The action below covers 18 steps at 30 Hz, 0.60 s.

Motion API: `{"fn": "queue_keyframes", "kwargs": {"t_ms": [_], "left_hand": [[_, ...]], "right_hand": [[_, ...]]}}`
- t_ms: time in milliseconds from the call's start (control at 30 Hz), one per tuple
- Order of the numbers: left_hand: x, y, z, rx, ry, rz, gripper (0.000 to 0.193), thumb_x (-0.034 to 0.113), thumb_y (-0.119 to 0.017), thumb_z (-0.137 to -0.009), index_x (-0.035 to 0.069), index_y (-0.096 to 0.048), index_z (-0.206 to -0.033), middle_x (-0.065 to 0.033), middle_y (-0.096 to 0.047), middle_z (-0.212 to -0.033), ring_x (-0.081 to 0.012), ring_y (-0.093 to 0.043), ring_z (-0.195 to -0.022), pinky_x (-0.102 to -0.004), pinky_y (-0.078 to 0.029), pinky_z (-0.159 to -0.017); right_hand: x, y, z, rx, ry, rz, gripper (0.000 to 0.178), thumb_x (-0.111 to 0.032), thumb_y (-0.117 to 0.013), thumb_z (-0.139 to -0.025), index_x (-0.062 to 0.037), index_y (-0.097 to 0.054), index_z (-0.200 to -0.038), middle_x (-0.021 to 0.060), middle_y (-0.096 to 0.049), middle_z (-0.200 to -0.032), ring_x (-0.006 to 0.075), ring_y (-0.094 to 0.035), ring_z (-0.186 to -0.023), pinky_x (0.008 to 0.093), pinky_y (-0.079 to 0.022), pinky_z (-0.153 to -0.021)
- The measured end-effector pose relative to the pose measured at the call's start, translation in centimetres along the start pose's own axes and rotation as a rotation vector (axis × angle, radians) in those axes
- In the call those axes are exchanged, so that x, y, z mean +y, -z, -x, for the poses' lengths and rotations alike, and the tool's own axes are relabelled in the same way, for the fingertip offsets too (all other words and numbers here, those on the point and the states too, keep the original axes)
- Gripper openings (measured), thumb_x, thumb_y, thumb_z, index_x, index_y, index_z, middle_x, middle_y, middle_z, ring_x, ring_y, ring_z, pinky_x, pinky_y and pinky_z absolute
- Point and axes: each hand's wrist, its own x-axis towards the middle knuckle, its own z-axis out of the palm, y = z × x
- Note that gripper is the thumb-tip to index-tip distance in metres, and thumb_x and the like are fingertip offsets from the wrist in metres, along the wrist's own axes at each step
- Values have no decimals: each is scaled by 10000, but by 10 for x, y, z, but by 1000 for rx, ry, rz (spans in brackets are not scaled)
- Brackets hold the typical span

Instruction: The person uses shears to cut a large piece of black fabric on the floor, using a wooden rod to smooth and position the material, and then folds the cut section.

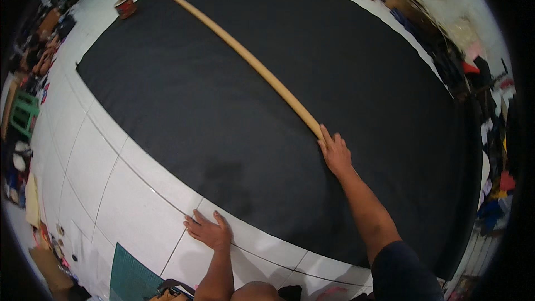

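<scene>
A long, thin tan pole lies slantwise across a wide sheet of black material spread on the floor. My right hand is on its near end, thumb on one side and fingers over the other. Part of that end is hidden beneath the hand and forearm. To the left, my left hand rests palm down on the white floor tiles, fingers spread, just off the sheet's near edge. Nothing is in it.
A round red tin stands by the sheet's far left corner. A green mat lies at the lower left, a green plastic stool at the left rim. Cardboard and mixed clutter line the right wall. The sheet's right side looks rolled.
</scene>
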Motion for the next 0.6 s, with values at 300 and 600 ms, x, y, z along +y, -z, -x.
{"fn": "queue_keyframes", "kwargs": {"t_ms": [300,600], "left_hand": [[1,-6,1,-10,32,-183,680,486,-454,-985,39,-321,-1480,-245,-228,-1547,-397,-180,-1449,-520,-144,-1179],[-5,-9,7,82,-52,-181,655,503,-400,-1003,22,-375,-1447,-270,-338,-1474,-406,-315,-1378,-527,-257,-1127]], "right_hand": [[147,17,79,-48,-625,-126,554,-420,-455,-1010,-307,-287,-1526,175,-564,-1154,375,-593,-1037,499,-493,-917],[326,41,357,-2,-1027,-135,587,-360,-465,-1022,-183,-264,-1544,232,-602,-1183,385,-607,-1078,471,-456,-961]]}}
